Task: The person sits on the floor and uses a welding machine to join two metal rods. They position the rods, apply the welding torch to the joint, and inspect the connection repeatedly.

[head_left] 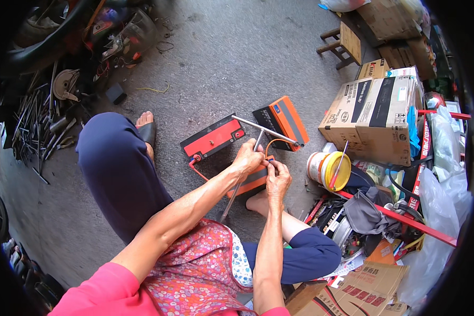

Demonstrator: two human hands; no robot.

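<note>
Three batteries stand on the ground in front of me: a black one with a red top (216, 138), a black-and-orange one (290, 120), and an orange one with a grey stripe (252, 183) under my hands. My left hand (247, 159) is closed around the shaft of a metal T-handle wrench (264, 127), whose crossbar slants above the batteries. Fingers pinched, my right hand (278, 179) meets the left at the orange battery's far end; what it pinches is too small to make out. A red wire (195, 167) comes off the red-topped battery's terminal. An orange wire (269, 146) curves up beside the wrench.
To the right are a white-and-yellow bucket (336, 171) with a screwdriver across it, a large cardboard box (371, 118) and a wooden stool (346, 45). A red bar (395, 217) crosses clutter there. Metal rods and tools (34, 118) lie at left, near a small black block (116, 94).
</note>
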